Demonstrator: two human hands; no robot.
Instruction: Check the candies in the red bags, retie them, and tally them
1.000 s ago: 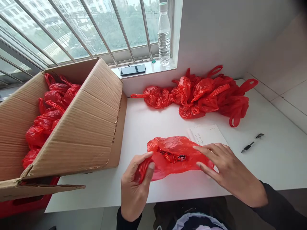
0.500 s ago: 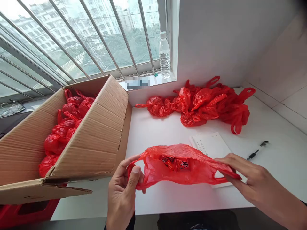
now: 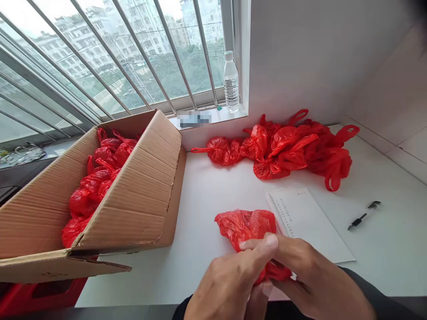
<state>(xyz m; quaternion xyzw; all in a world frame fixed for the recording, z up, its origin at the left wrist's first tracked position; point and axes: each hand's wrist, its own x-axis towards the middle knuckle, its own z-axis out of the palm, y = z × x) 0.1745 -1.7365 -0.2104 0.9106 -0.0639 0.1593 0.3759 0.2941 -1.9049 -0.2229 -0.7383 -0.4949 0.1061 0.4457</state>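
A red plastic bag point(image 3: 248, 224) is bunched up at the table's front, its lower part lying toward the notepad. My left hand point(image 3: 230, 282) and my right hand point(image 3: 307, 266) meet over its gathered top, both closed on the plastic. Red handle ends stick out between the fingers. Whatever the bag holds is hidden now by the folded film.
On the left, a cardboard box point(image 3: 133, 191) holds several knotted red bags point(image 3: 95, 180). More red bags point(image 3: 283, 146) lie in a heap against the wall. A notepad point(image 3: 310, 222) and a pen point(image 3: 363, 215) rest on the right. A water bottle point(image 3: 231, 84) stands on the sill.
The bag was stretched wide between my hands, with small red packets visible inside. My hands have come together and its mouth is gathered closed.
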